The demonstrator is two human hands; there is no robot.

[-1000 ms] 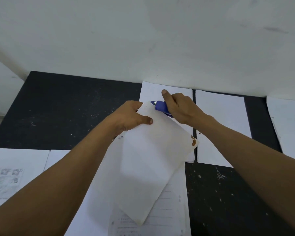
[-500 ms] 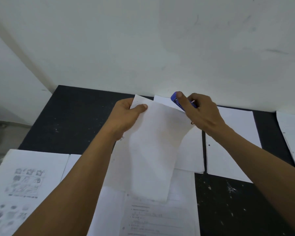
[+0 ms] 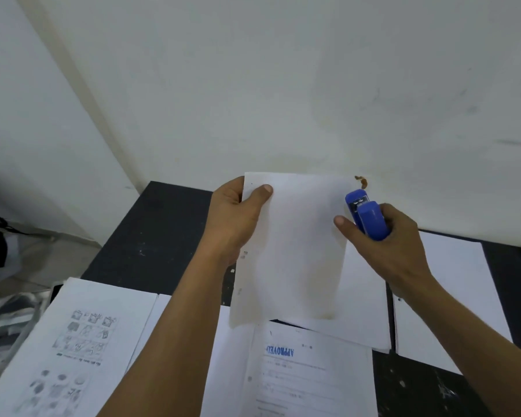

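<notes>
A white sheaf of paper hangs upright above the black table. My left hand grips its upper left corner, thumb on the front. My right hand holds a blue stapler at the paper's upper right edge, with the thumb touching the sheet. The stapler's jaws point up and away, just beside the paper's edge. A brown stain marks the sheet's top right corner.
Flat on the table lie a printed page stamped "APPROVED", a picture worksheet at the left, and blank sheets at the right. A white wall rises directly behind the table. Floor clutter shows at far left.
The paper has been raised from a slant to upright, higher over the table. My right hand with the stapler moved from the top edge to the paper's right side, stapler now pointing up.
</notes>
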